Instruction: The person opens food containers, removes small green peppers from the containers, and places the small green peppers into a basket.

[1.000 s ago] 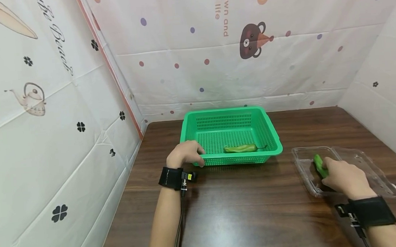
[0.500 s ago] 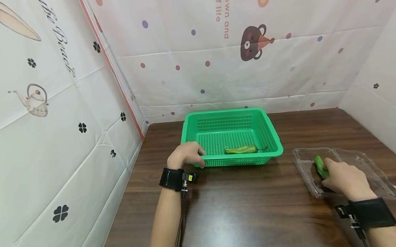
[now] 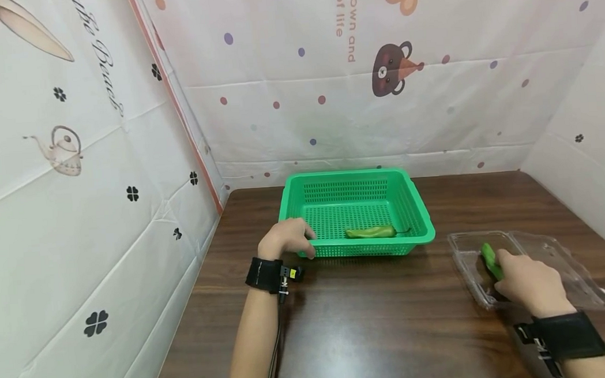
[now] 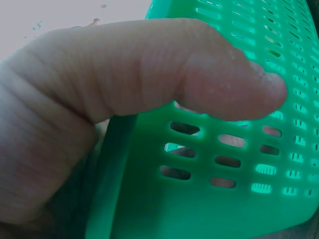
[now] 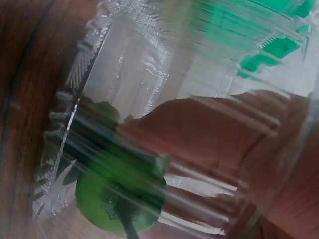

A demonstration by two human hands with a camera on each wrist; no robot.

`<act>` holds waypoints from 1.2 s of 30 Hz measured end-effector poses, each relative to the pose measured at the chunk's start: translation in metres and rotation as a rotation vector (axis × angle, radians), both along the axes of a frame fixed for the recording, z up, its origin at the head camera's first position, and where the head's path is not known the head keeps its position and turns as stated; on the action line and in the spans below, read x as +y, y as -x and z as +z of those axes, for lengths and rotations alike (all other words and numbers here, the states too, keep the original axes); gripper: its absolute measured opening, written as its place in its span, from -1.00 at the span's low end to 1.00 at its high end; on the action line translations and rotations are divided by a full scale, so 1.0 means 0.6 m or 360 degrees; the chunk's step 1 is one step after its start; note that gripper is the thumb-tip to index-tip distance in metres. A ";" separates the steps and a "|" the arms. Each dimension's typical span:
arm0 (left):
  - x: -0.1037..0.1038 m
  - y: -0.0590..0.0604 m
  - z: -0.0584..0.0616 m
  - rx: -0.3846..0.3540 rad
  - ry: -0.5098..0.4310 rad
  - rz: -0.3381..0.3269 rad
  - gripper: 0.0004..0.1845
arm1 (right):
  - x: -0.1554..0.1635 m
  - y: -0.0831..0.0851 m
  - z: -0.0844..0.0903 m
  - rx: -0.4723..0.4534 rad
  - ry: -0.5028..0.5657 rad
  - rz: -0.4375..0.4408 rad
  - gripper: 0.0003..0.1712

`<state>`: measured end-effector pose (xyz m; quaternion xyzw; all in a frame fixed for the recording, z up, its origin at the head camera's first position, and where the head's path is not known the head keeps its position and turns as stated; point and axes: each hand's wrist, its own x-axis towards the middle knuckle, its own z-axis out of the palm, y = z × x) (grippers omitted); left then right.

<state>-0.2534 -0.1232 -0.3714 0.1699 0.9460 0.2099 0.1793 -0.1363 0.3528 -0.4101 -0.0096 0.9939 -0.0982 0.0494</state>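
Note:
A green plastic basket (image 3: 358,249) with slotted walls stands at the back of the table, and one long green pepper (image 3: 370,232) lies inside along its near wall. My left hand (image 3: 288,238) grips the basket's near left corner. In the left wrist view the thumb (image 4: 224,84) lies across the outside of the slotted wall, and fingers show through the slots. On the right, my right hand (image 3: 532,282) holds another green pepper (image 3: 490,258) inside an opened clear plastic box (image 3: 466,283). The right wrist view shows this pepper's stem end (image 5: 119,194) through the clear plastic, with the thumb against it.
The box's clear lid (image 3: 573,271) is folded out to the right, partly behind my right hand. A dark wooden table (image 3: 383,323) lies under everything. Printed white sheets (image 3: 257,128) hang along the back and both sides.
The head view has tilted slightly, so everything sits a little lower. Both hands keep nearly the same places, the left at the basket corner and the right on the pepper in the box.

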 end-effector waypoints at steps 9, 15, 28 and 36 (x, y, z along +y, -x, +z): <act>0.000 0.003 -0.005 -0.0002 -0.0019 -0.0020 -0.47 | -0.007 0.001 -0.002 0.0005 -0.0032 0.0017 -0.50; 0.001 0.004 -0.005 -0.0001 -0.0004 -0.0023 -0.48 | -0.011 0.001 -0.002 0.0123 -0.0014 -0.0016 -0.42; 0.001 0.004 -0.006 -0.0008 0.0005 -0.0015 -0.48 | -0.035 -0.003 0.010 0.0493 0.0070 -0.0153 -0.54; 0.000 0.006 -0.007 0.0011 0.0029 -0.0022 -0.50 | -0.044 0.009 0.038 0.0642 0.0132 -0.0094 -0.53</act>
